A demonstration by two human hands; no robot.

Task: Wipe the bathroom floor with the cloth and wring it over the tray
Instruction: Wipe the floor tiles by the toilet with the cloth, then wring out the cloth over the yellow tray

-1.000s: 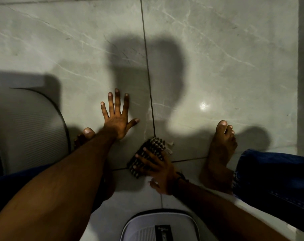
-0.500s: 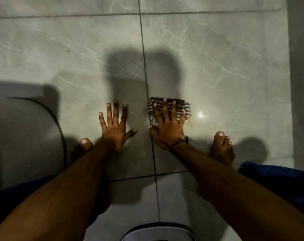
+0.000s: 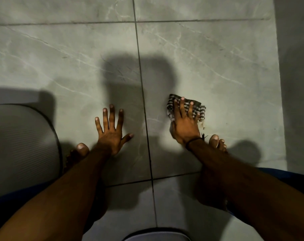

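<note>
1. Right hand (image 3: 185, 124) lies flat, palm down, fingers spread, pressing the cloth (image 3: 198, 108) onto the floor (image 3: 217, 58). Not a pinch or a fist, just a flat press.
2. Cloth sits under the fingers and sticks out past the fingertips, away from the person, and a bit to the right side. Palm heel is off the cloth, on or just above tile; cannot tell which.
3. Left hand (image 3: 111, 131) is flat on the floor too, fingers fanned wide, thumb out to the side, holding nothing. It is well apart from the cloth, on the other side of the grout line (image 3: 144, 105).
4. Change from half a second ago: right hand and cloth have slid to the person's right, off the grout line and fully onto the right tile. A second ago the cloth was closer to the body, near the tile corner. Left hand has stayed about where it was.
5. Cloth look: small, bunched, dark and light check or stripe pattern, frayed threads at the near right edge. Wetness cannot be told.
6. Black band (image 3: 193, 140) on the right wrist.
7. Bare feet either side: left foot (image 3: 81, 148) just beside the left wrist, right foot (image 3: 217, 141) toes touching or just behind the right wrist.
8. Tray (image 3: 156, 236): white rim at the bottom edge, between the forearms, well apart from the cloth.
9. Ribbed grey lid (image 3: 22, 145) at far left.
</note>
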